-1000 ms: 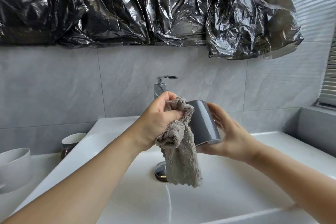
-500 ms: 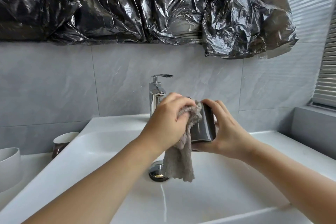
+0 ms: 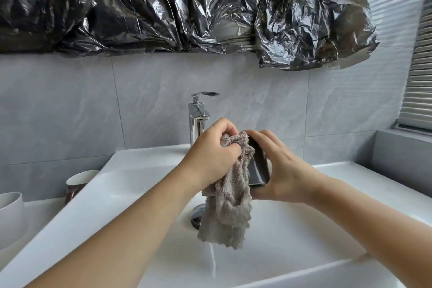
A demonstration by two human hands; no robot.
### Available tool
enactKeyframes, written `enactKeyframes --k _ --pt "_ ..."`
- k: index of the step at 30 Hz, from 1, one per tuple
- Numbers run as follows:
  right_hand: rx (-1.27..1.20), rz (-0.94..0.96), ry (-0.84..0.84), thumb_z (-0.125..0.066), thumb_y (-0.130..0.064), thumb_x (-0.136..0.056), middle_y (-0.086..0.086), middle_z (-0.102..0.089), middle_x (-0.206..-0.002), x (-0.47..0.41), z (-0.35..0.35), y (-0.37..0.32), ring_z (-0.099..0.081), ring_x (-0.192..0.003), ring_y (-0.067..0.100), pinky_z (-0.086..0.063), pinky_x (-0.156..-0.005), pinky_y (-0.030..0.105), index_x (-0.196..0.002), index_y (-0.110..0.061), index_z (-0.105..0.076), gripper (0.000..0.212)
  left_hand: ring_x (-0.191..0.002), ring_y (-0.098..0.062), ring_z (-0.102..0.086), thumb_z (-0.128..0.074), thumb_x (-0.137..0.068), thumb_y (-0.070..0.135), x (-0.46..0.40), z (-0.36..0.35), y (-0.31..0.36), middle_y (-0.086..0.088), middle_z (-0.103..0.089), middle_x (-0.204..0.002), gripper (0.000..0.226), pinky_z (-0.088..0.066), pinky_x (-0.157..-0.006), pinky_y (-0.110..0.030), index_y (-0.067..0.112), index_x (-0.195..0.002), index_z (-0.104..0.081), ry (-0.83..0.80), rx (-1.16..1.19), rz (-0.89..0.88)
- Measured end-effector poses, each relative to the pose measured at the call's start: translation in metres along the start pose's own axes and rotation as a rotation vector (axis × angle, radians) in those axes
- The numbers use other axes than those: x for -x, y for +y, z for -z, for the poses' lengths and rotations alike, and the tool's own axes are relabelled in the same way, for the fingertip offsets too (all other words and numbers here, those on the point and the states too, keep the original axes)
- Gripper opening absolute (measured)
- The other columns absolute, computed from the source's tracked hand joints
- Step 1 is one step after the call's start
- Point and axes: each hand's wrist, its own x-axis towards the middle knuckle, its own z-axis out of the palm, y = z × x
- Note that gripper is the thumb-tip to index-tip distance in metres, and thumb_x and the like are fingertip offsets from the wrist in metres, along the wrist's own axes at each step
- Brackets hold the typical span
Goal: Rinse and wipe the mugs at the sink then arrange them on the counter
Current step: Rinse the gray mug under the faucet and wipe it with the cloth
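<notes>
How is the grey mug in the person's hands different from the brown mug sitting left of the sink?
The grey mug is held tipped over the sink by the right hand, while the left hand presses a cloth against it; the brown mug stands upright and untouched on the counter. The grey mug is dark grey outside; the brown mug is glossy brown with a white inside. Both look like plain cylinders.

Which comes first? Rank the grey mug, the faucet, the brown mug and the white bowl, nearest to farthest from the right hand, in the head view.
From the right hand:
1. grey mug, held in it.
2. faucet, behind the hands.
3. brown mug, left of the sink.
4. white bowl, at the far left edge.
</notes>
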Motion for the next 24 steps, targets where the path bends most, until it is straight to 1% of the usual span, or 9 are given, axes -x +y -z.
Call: enactKeyframes --k 4,6,8,10,12,15,19,22,24 --pt "-0.168 -0.063 0.052 -0.085 -0.064 -0.047 -0.019 -0.046 -0.136 0.003 -0.001 0.002 -0.046 -0.130 0.003 -0.044 -0.108 0.029 -0.144 -0.041 -0.031 0.114 -0.061 -0.019 -0.049 -0.053 -0.085 -0.007 -0.002 0.008 0.001 -0.004 -0.053 -0.072 0.029 -0.038 -0.047 -0.024 0.022 -0.081 -0.052 0.020 0.335 0.074" --pt "-0.298 -0.105 0.045 -0.089 -0.057 -0.046 -0.021 -0.051 -0.134 0.001 0.001 0.001 -0.051 -0.126 -0.002 -0.044 -0.104 0.023 -0.136 -0.050 -0.032 0.107 -0.061 -0.018 -0.051 -0.054 -0.080 -0.006 -0.002 0.011 0.002 -0.006 -0.055 -0.073 0.027 -0.040 -0.053 -0.027 0.021 -0.083 -0.054 0.022 0.530 0.103" --pt "-0.379 -0.131 -0.002 -0.092 -0.053 -0.046 -0.025 -0.055 -0.131 0.000 0.004 -0.001 -0.057 -0.120 -0.002 -0.048 -0.100 0.025 -0.134 -0.054 -0.035 0.104 -0.065 -0.020 -0.053 -0.055 -0.076 -0.003 -0.002 0.011 -0.001 -0.007 -0.057 -0.075 0.024 -0.042 -0.059 -0.030 0.020 -0.085 -0.055 0.023 0.613 0.110" --pt "-0.400 -0.147 -0.016 -0.094 -0.052 -0.046 -0.024 -0.059 -0.126 -0.001 0.004 -0.005 -0.062 -0.115 0.000 -0.053 -0.097 0.031 -0.127 -0.060 -0.039 0.098 -0.067 -0.016 -0.052 -0.057 -0.082 -0.005 -0.001 0.009 -0.004 -0.001 -0.058 -0.077 0.026 -0.043 -0.062 -0.028 0.021 -0.086 -0.055 0.075 0.488 0.028" --pt "-0.400 -0.178 0.004 -0.093 -0.052 -0.043 -0.022 -0.060 -0.121 -0.001 0.003 -0.007 -0.064 -0.110 0.001 -0.057 -0.092 0.033 -0.113 -0.069 -0.041 0.089 -0.056 -0.001 -0.046 -0.054 -0.086 -0.007 0.001 0.008 -0.008 0.018 -0.055 -0.068 0.030 -0.038 -0.059 -0.018 0.023 -0.088 -0.057 0.174 0.125 -0.164" --pt "-0.312 -0.226 0.030 -0.090 -0.058 -0.043 -0.018 -0.054 -0.122 -0.002 0.001 -0.003 -0.061 -0.112 0.006 -0.056 -0.092 0.040 -0.112 -0.068 -0.039 0.087 -0.050 0.000 -0.044 -0.054 -0.079 -0.005 0.008 0.005 -0.010 0.019 -0.049 -0.056 0.035 -0.034 -0.054 -0.019 0.027 -0.092 -0.061 0.233 -0.274 -0.386" --pt "-0.274 -0.244 0.088 -0.086 -0.055 -0.042 -0.015 -0.046 -0.118 -0.003 0.005 0.001 -0.052 -0.109 -0.002 -0.048 -0.093 0.025 -0.131 -0.040 -0.044 0.099 -0.058 -0.002 -0.051 -0.051 -0.074 -0.006 0.019 -0.002 -0.002 0.011 -0.060 -0.069 0.047 -0.043 -0.057 -0.024 0.033 -0.100 -0.057 0.045 -0.287 -0.491" --pt "-0.279 -0.210 0.090 -0.089 -0.049 -0.045 -0.015 -0.044 -0.115 -0.001 0.007 0.001 -0.053 -0.106 -0.001 -0.049 -0.097 0.029 -0.126 -0.046 -0.046 0.092 -0.081 -0.004 -0.068 -0.049 -0.078 -0.011 0.022 0.000 0.000 0.004 -0.073 -0.103 0.059 -0.053 -0.072 -0.022 0.039 -0.109 -0.047 -0.129 -0.131 -0.405" --pt "-0.178 -0.192 0.039 -0.085 -0.058 -0.046 -0.016 -0.042 -0.112 -0.001 0.005 0.000 -0.051 -0.104 0.002 -0.048 -0.097 0.033 -0.135 -0.042 -0.042 0.099 -0.074 -0.008 -0.065 -0.052 -0.082 -0.008 0.014 0.002 -0.005 0.004 -0.073 -0.105 0.053 -0.053 -0.073 -0.027 0.039 -0.108 -0.051 -0.037 -0.167 -0.370"
